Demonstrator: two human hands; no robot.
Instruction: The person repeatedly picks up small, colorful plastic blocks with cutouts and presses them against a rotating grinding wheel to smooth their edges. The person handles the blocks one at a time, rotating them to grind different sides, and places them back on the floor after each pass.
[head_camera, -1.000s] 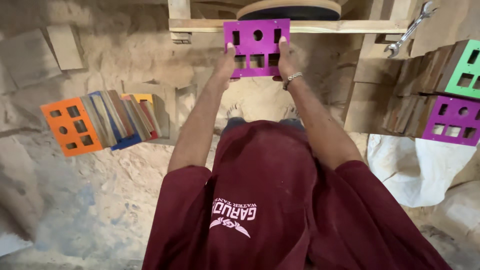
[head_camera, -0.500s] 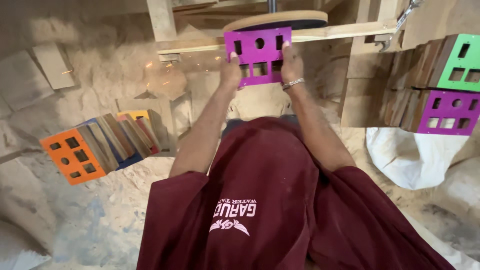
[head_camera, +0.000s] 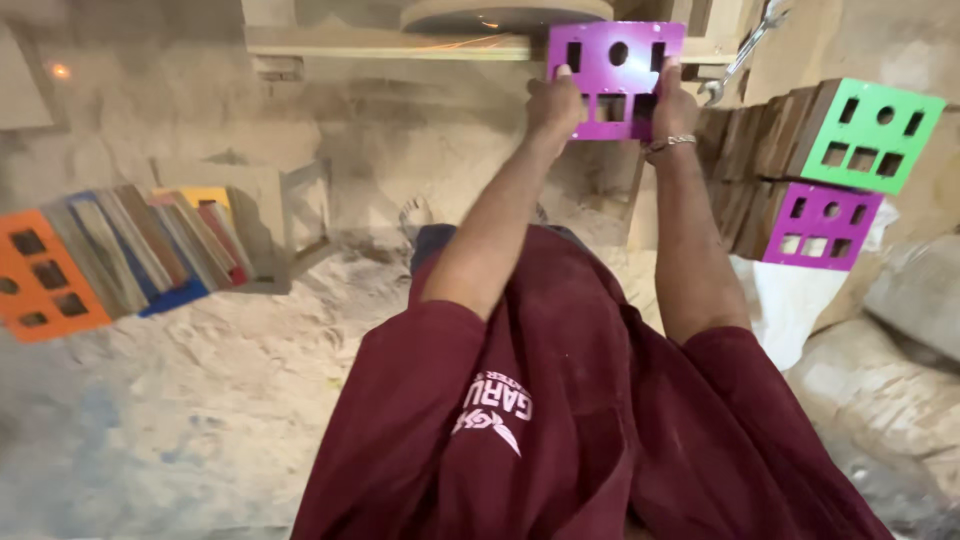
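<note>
Sparks now fly where the purple flat panel with cut-out holes (head_camera: 615, 80) meets the round spinning disc (head_camera: 505, 14); half a second ago you held it centred under the disc, and now you have slid it to the right, so I judge a fresh stretch of its edge is being ground. Your left hand (head_camera: 553, 103) and right hand (head_camera: 672, 108) clamp its lower corners, fingers curled tight behind, thumbs pressed on the face. Its long axis lies left to right, face toward you, top edge toward the disc. Stacked coloured panels (head_camera: 830, 185) sit well apart on your right.
</note>
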